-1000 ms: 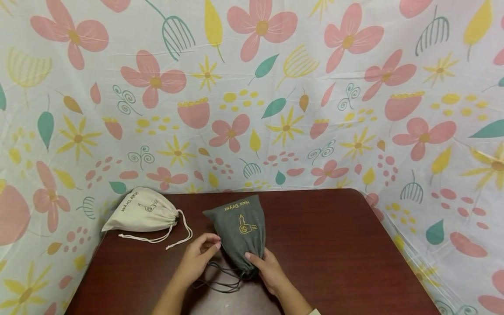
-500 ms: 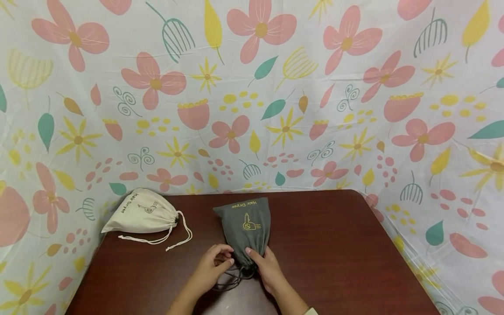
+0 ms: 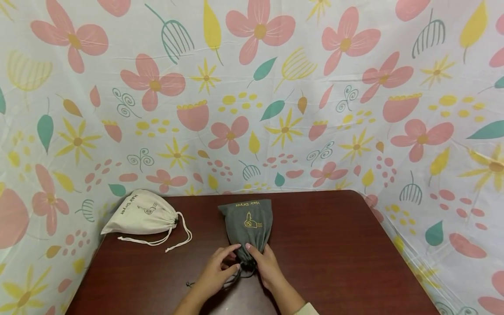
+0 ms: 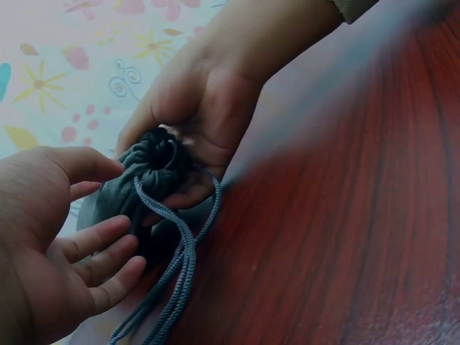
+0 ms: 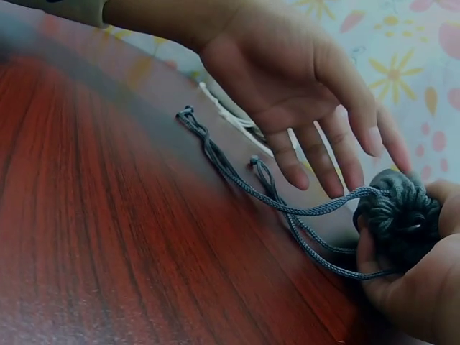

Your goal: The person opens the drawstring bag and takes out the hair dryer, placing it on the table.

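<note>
A dark grey drawstring pouch (image 3: pixel 252 221), printed with "Hair Dryer" and a yellow dryer drawing, lies at the middle of the table with its neck toward me. My right hand (image 3: pixel 270 267) grips the neck, thumb on top and fingers underneath. At the neck's left side is my left hand (image 3: pixel 217 270), its fingers loosely bent and spread, fingertips right at the cloth. The gathered mouth (image 4: pixel 162 154) is drawn together in the left wrist view. From it trail grey knotted cords (image 5: pixel 287 210), which lie over the table below the left hand. The pouch's contents are hidden.
A cream drawstring pouch (image 3: pixel 145 214) with the same print lies at the table's back left, its white cords (image 3: pixel 179 232) spread toward me. The dark red wooden table (image 3: pixel 334 253) ends at a flower-printed cloth (image 3: pixel 252 109) behind and along the sides.
The grey pouch has shifted right and turned straighter, with my right hand still gripping its neck. My left hand has moved right, from the pouch's side to its neck.
</note>
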`<state>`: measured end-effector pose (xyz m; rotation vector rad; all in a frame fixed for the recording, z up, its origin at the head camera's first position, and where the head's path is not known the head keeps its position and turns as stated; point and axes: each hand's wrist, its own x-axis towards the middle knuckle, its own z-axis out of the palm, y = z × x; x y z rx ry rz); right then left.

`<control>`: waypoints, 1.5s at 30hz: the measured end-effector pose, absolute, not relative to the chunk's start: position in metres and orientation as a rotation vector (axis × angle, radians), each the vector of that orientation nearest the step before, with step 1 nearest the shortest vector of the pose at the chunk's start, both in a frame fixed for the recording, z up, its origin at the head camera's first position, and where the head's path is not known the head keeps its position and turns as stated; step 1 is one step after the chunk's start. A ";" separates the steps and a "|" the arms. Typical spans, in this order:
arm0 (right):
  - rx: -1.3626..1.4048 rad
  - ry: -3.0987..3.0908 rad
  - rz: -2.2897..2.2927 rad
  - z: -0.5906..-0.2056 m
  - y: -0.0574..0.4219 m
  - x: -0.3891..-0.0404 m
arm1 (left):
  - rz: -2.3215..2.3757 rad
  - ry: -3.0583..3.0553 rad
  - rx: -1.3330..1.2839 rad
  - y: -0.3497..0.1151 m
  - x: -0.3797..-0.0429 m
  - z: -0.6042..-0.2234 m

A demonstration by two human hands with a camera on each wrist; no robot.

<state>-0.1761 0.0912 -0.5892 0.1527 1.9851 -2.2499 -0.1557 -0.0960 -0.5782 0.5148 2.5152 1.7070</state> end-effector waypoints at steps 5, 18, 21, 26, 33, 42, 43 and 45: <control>0.147 1.979 -2.242 -0.590 0.090 -0.179 | 1.663 2.554 0.505 -0.093 -0.156 -0.581; 0.095 2.033 -2.168 -0.587 0.094 -0.189 | 1.639 2.509 0.438 -0.088 -0.159 -0.581; 0.049 2.059 -2.093 -0.583 0.098 -0.190 | 1.648 2.506 0.454 -0.088 -0.159 -0.581; -0.009 2.051 -2.015 -0.575 0.103 -0.191 | 1.653 2.503 0.446 -0.087 -0.160 -0.579; 0.001 2.085 -1.888 -0.567 0.106 -0.188 | 1.720 2.497 0.422 -0.085 -0.160 -0.577; -0.031 2.163 -1.824 -0.561 0.107 -0.185 | 1.728 2.481 0.399 -0.080 -0.162 -0.578; -0.032 2.161 -1.830 -0.561 0.107 -0.185 | 1.722 2.486 0.391 -0.080 -0.162 -0.578; -0.028 2.160 -1.837 -0.561 0.107 -0.185 | 1.707 2.499 0.375 -0.079 -0.163 -0.578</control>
